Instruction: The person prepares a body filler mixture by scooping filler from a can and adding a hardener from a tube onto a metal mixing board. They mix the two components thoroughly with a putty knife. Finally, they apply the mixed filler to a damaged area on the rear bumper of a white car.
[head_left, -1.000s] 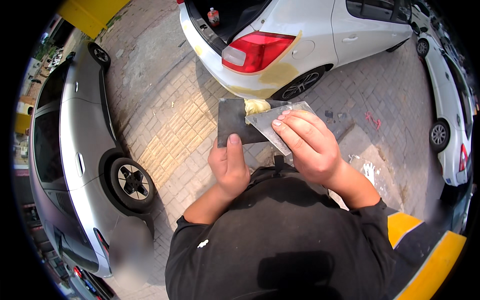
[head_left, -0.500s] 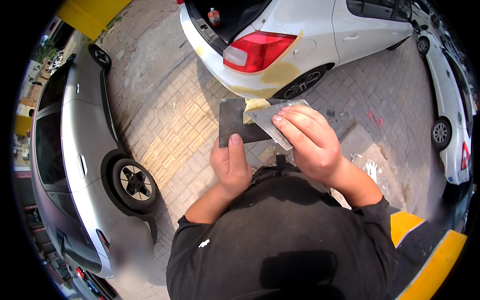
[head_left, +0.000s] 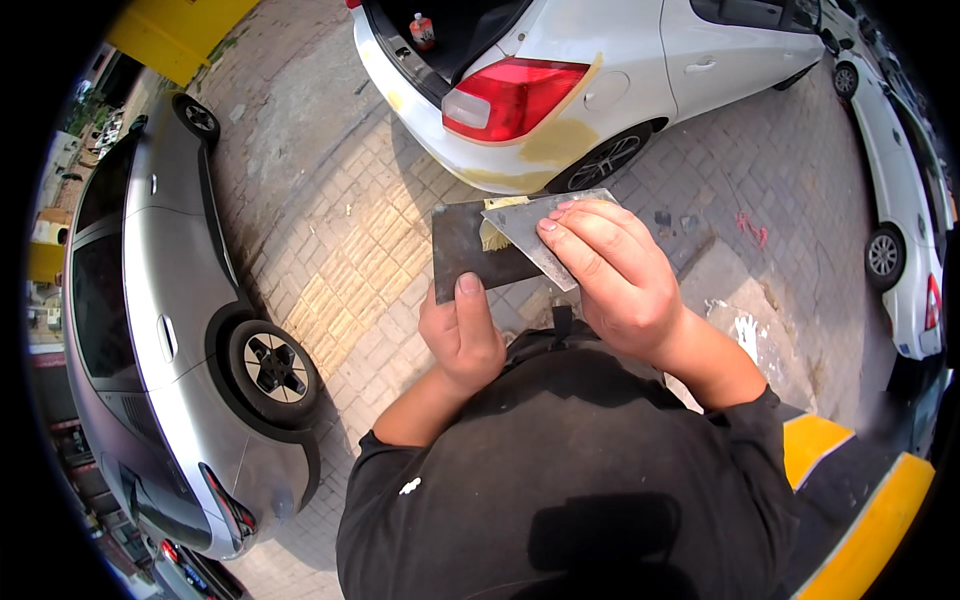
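The left fingers (head_left: 470, 312) hold a dark plate (head_left: 456, 248) with yellow paste (head_left: 494, 238), and the right fingers (head_left: 598, 237) pinch a gray scraper (head_left: 523, 226) partly over it.

Black short-sleeved shirt (head_left: 470, 490), small white mark (head_left: 410, 486).

One left hand (head_left: 462, 328) and one right hand (head_left: 628, 285) grip one dark plate (head_left: 458, 250) and one grey spreader (head_left: 538, 226), with one dab of yellow paste (head_left: 493, 238). Beyond the grip, one white hatchback (head_left: 640, 50), one bottle (head_left: 422, 34); left, one silver-grey car (head_left: 178, 265) showing two wheels (head_left: 275, 366).
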